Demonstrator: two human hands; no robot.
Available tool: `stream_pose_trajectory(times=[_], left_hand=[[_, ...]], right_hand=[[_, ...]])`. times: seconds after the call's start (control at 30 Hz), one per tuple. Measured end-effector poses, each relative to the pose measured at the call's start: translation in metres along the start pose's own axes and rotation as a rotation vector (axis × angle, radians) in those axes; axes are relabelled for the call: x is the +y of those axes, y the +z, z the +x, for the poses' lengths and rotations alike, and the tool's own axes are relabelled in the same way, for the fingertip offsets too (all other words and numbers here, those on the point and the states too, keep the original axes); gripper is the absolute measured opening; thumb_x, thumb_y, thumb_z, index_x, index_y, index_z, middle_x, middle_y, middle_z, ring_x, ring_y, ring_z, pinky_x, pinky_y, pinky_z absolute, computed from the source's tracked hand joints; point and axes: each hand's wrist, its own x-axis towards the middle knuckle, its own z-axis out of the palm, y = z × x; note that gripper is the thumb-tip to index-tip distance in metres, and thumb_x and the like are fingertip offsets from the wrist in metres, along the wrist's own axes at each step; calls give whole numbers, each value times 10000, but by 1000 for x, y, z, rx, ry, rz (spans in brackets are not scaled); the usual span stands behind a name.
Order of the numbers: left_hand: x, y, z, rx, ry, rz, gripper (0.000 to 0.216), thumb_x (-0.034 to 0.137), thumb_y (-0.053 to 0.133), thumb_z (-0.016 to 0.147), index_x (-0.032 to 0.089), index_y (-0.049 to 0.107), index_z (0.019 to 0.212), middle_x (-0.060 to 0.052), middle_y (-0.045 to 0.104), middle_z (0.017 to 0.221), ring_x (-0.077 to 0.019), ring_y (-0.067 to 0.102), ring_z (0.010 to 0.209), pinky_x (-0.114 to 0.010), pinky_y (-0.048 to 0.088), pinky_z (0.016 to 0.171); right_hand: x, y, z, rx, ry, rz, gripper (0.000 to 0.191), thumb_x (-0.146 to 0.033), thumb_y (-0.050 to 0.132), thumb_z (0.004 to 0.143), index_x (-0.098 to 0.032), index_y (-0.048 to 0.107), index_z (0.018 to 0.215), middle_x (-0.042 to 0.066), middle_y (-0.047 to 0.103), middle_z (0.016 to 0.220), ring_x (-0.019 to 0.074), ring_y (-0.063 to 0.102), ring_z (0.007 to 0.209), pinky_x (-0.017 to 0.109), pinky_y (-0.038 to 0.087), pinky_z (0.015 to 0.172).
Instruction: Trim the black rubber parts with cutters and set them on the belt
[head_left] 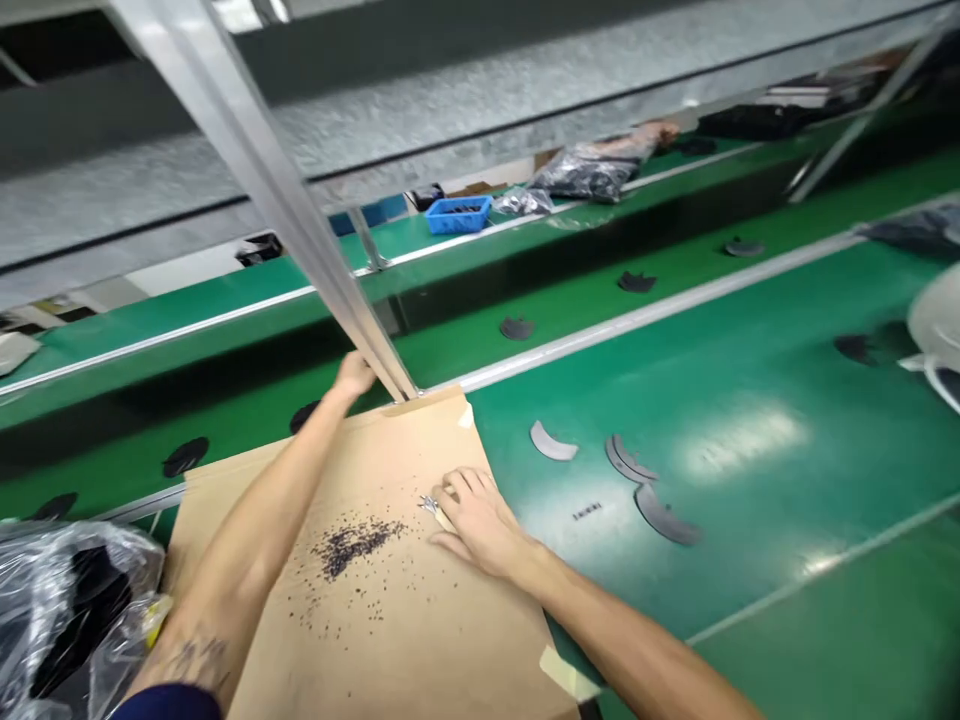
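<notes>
My left hand point(355, 376) reaches across the cardboard sheet point(420, 630) to the green strip behind it, beside the foot of a metal post point(330, 270). Its fingers are small and partly turned away, so whether they hold anything does not show. Closed low over the cardboard, my right hand point(476, 520) grips a small hand tool with a silver tip point(429, 504), which looks like nippers. To the left of that tip lies a scattered heap of tiny dark bits point(352, 545).
Curved grey parts point(553, 442) lie on the green table point(720, 400) at right. Dark flat parts point(186, 456) are spaced along the back strip point(442, 345). A clear plastic bag point(45, 590) with black contents stands at left. A blue basket point(457, 216) sits on the rear ledge.
</notes>
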Motion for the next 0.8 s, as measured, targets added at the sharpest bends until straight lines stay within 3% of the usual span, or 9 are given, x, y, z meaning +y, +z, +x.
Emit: stream_pose_trajectory(times=[0.1,0.2,0.3,0.47,0.53,0.63,0.7,0.8], left_hand=[[1,-37,-32,120,-49,-28,288,316,788,732,121,667,906,-23,660,852,-152,616,760,-257,520,674],[-3,-72,-90,211,-64,-195,378,383,812,608,144,666,861,-3,636,796,-114,559,654,-205,448,545],[-14,-89,-166,113,-98,-241,387,430,832,629,167,661,855,8,618,769,-95,505,590,-192,408,485],[-38,-81,-266,-76,-194,-189,371,464,836,711,188,655,880,-30,654,853,-167,620,773,-223,524,644],[-40,-74,-287,-122,-191,-183,354,468,828,733,195,664,888,-38,659,866,-177,623,792,-232,528,659],[-31,-67,-304,-142,-173,-249,321,470,812,763,209,682,895,-36,669,873,-190,641,826,-252,546,716],[-21,-66,-305,-168,-163,-338,307,481,770,810,209,699,936,-53,698,922,-219,668,895,-291,564,796],[-13,-65,-300,-222,-131,-461,309,492,703,874,205,710,987,-77,736,977,-240,690,955,-332,565,874]], right_hand=[[-3,0,1,-27,12,21,486,-512,698,896,-140,619,1199,155,600,1204,299,526,1125,440,445,998],[-3,1,2,-43,22,39,470,-493,689,907,-131,617,1197,167,592,1206,301,515,1135,445,444,988],[-4,1,2,-37,27,71,435,-481,674,922,-142,623,1189,167,590,1210,297,509,1160,453,440,997],[-29,-4,5,40,-73,285,442,-510,701,898,-166,644,1169,140,630,1207,269,522,1211,421,440,1045],[-47,-6,8,19,-111,491,334,-447,706,911,-179,658,1104,93,674,1110,219,584,1108,363,466,1006],[-68,-9,11,-60,-29,888,178,-367,636,956,-191,659,935,6,669,866,139,600,801,272,500,790],[-74,-12,13,-83,93,1123,248,-417,627,945,-184,645,862,-14,617,769,121,544,679,252,464,654],[-70,-14,21,-97,196,1304,345,-515,710,862,-179,643,822,2,623,797,132,558,715,266,466,669]])
